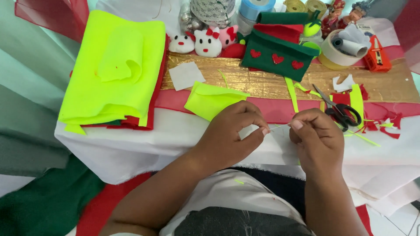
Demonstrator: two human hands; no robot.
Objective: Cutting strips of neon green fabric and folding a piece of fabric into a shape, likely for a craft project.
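My left hand (234, 131) and my right hand (317, 137) are close together over the white cloth (144, 144) at the table's near edge. Between their pinched fingertips runs a thin white thread (280, 127). A needle may be in my right fingers, but it is too small to tell. A folded piece of neon yellow felt (210, 99) lies just beyond my left hand. Black-handled scissors (339, 109) lie just beyond my right hand.
A stack of neon yellow felt (111, 70) over red felt lies at the left. A green felt house with red hearts (278, 54), small plush cat heads (205, 42), ribbon rolls (256, 6), a tape roll (334, 54) and an orange cutter (376, 54) stand at the back. Felt scraps litter the right.
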